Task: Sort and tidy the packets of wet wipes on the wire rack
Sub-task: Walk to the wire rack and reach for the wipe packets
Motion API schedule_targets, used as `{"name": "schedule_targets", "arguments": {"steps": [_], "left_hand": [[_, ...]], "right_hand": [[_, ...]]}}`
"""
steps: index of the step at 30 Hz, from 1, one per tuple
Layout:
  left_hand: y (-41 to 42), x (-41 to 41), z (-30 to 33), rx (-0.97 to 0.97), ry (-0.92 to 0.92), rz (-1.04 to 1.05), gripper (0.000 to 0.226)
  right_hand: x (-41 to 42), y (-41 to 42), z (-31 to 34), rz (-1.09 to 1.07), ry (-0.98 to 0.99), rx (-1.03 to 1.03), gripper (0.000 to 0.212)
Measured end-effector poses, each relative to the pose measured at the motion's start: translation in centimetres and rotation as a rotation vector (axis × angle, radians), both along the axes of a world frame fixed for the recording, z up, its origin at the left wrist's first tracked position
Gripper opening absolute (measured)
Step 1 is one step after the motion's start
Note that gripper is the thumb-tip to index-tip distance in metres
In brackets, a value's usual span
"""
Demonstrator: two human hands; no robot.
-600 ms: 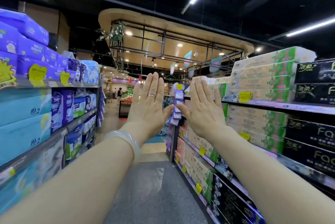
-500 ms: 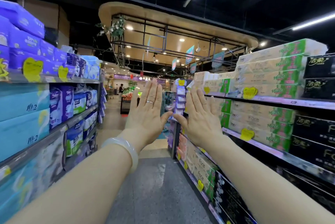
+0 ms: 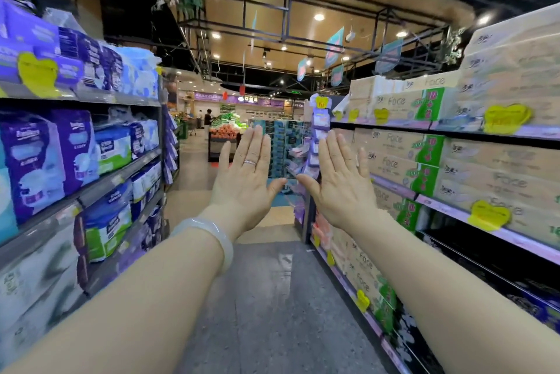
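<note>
Standing in the aisle, both arms out. My left hand (image 3: 247, 184) and right hand (image 3: 341, 188) are held up flat, fingers straight, thumbs nearly meeting, holding nothing. The packets of wet wipes (image 3: 319, 128) hang on the wire rack (image 3: 307, 191) at the end of the right-hand shelf (image 3: 454, 128), well ahead of me, beyond my right hand's fingertips. Blurred; I cannot tell their order. Judging by this, sorting not yet begun: all of it left.

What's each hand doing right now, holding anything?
Left hand: open, fingers straight, holding nothing.
Right hand: open, fingers straight, holding nothing.
</note>
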State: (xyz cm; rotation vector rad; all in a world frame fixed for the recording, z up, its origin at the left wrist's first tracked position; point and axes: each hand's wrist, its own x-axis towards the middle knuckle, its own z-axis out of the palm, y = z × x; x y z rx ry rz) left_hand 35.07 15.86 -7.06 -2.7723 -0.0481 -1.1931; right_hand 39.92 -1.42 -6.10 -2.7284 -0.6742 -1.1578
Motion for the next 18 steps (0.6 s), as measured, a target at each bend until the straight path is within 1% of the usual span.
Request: {"name": "schedule_targets", "arguments": {"steps": [5,9,12,15,18], "left_hand": [[3.0,13.1,-2.1,0.009,0.045,-0.032,0.072],[4.5,24.8,-3.9,0.007,0.085,-0.085,0.072],[5.5,34.5,-4.6,0.003,0.111,-0.104,0.072],[6.8,44.3,-3.8,-0.003,0.125,-0.105,0.072],[8.6,52.6,-2.1,-0.022,0.082,-0.103,0.071]], "right_hand": [[12.3,3.0,-1.7,-0.043,0.005,-0.006,0.086],[24.1,4.5,-3.7,-0.082,-0.007,0.008,0.08],[33.8,6.1,-4.5,-0.067,0.004,0.014,0.079],[43.5,7.9,-3.4,-0.053,0.016,-0.009,0.078],[52.2,9.8,-1.1,-0.042,-0.02,-0.003,0.077]]}}
